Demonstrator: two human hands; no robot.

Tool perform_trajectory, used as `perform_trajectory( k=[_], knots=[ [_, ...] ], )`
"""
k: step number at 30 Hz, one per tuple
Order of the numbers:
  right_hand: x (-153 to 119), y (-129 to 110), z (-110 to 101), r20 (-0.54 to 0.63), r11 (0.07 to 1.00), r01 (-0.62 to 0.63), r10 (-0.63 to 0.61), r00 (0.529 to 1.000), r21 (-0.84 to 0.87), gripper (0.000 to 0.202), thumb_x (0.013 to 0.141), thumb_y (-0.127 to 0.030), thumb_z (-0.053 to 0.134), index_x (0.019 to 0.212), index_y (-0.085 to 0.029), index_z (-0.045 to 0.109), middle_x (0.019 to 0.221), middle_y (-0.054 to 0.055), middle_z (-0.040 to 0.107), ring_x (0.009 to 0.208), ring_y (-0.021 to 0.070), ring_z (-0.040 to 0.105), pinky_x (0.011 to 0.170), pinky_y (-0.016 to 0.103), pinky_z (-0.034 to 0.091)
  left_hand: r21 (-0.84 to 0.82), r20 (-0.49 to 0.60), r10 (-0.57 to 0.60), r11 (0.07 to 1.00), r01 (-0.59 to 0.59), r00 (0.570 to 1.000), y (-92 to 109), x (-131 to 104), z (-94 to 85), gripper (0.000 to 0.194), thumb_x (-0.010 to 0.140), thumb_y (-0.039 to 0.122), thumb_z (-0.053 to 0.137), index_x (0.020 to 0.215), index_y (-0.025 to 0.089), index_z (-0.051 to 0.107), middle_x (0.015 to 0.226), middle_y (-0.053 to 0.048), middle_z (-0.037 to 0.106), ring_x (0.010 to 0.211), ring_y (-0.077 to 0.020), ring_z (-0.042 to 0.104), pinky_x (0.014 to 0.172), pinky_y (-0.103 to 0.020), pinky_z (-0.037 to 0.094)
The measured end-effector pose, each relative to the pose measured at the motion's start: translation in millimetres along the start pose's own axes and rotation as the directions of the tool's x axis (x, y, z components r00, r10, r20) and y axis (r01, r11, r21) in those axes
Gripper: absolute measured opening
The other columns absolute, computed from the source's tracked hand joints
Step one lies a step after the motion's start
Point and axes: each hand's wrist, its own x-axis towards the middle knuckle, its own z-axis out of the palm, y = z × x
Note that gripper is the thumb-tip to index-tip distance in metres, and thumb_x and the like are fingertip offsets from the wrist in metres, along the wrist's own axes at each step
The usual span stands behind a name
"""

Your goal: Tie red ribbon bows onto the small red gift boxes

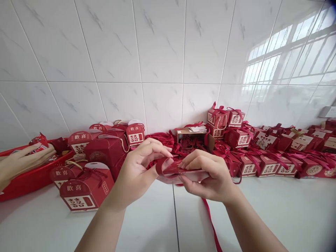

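Between my hands, above the table, is a red paper gift box [191, 172] with a pale underside or inner face; whether it is folded flat or formed cannot be told. My right hand [210, 176] grips its right end, thumb below and fingers on top. My left hand [143, 171] is closed at the left end, thumb and fingertips by a loop of red ribbon [160, 168]. Part of the box is hidden behind the fingers. A long dark red ribbon tail [211, 224] hangs beneath my right hand toward the table's near edge.
At the left, another person's hand [28, 161] reaches over a red plastic basket [28, 182] of wrapped items. Handled red boxes [81, 192] stand beside it. An open cardboard box [181, 134] and ribbon-tied boxes [270, 166] line the tiled wall [162, 52].
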Motion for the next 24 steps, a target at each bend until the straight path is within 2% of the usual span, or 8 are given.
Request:
perform_trajectory(
  k=[4, 10, 15, 18, 21, 24],
  knots=[
    [1.2, 1.0, -0.3, -0.015, 0.999, 0.0, -0.001, 1.0, -0.044, 0.019, 0.072, -0.007, 0.065, 0.076, -0.019, 0.05, 0.072, 0.003, 0.058, 0.063, 0.0128, 0.056, 0.052, 0.023, 0.044, -0.098, 0.07, -0.096, 0.99, 0.103, 0.993, 1.7, -2.3, 6.8, 0.004, 0.082, 0.02, 0.064, 0.084, 0.022, 0.061, 0.07, 0.002, 0.059, 0.062, -0.0087, 0.057, 0.054, -0.016, 0.048],
    [0.2, 1.4, -2.7, -0.008, 0.999, -0.02, 0.02, 1.0, -0.026, 0.018, 0.074, -0.01, 0.065, 0.08, -0.02, 0.052, 0.073, 0.002, 0.059, 0.066, 0.0136, 0.058, 0.054, 0.024, 0.047, -0.055, 0.029, -0.073, 0.996, 0.075, 0.997, 6.1, -3.6, 6.7, 0.003, 0.083, 0.022, 0.063, 0.081, 0.021, 0.061, 0.072, 0.002, 0.061, 0.064, -0.0086, 0.057, 0.055, -0.016, 0.048],
    [0.7, 1.5, -2.9, -0.012, 0.999, -0.029, 0.029, 1.0, -0.028, 0.014, 0.075, -0.013, 0.064, 0.079, -0.02, 0.053, 0.075, 0.004, 0.06, 0.066, 0.0142, 0.059, 0.053, 0.025, 0.049, -0.06, 0.086, -0.059, 0.996, 0.064, 0.995, 5.9, -3.7, 5.0, 0.002, 0.083, 0.022, 0.062, 0.081, 0.02, 0.063, 0.071, 0.001, 0.061, 0.062, -0.0096, 0.057, 0.054, -0.018, 0.048],
    [1.4, 3.1, -2.1, -0.057, 1.0, -0.009, 0.008, 0.998, -0.03, 0.014, 0.076, -0.014, 0.065, 0.081, -0.02, 0.054, 0.079, 0.005, 0.061, 0.07, 0.0149, 0.061, 0.058, 0.026, 0.053, -0.122, 0.118, -0.061, 0.99, 0.076, 0.991, 5.0, -5.3, 3.9, 0.003, 0.083, 0.023, 0.063, 0.085, 0.021, 0.062, 0.075, -0.001, 0.064, 0.066, -0.0117, 0.06, 0.052, -0.019, 0.049],
    [1.4, 4.0, -0.4, -0.086, 0.999, 0.041, -0.042, 0.995, -0.016, 0.017, 0.073, -0.012, 0.069, 0.082, -0.019, 0.056, 0.089, 0.008, 0.062, 0.079, 0.0174, 0.064, 0.067, 0.03, 0.056, -0.193, 0.19, -0.046, 0.978, 0.083, 0.981, 5.0, -6.9, 2.3, 0.008, 0.079, 0.021, 0.067, 0.083, 0.021, 0.061, 0.08, -0.002, 0.065, 0.068, -0.0136, 0.063, 0.05, -0.021, 0.05],
    [1.4, 1.7, 2.6, -0.09, 0.998, 0.066, -0.065, 0.994, 0.012, 0.018, 0.073, -0.011, 0.068, 0.084, -0.019, 0.057, 0.089, 0.008, 0.064, 0.076, 0.0166, 0.065, 0.063, 0.028, 0.057, -0.222, 0.204, -0.006, 0.974, 0.052, 0.979, 5.8, -7.5, 0.8, 0.017, 0.072, 0.015, 0.074, 0.08, 0.02, 0.06, 0.083, -0.002, 0.064, 0.067, -0.013, 0.064, 0.055, -0.022, 0.054]
  ],
)
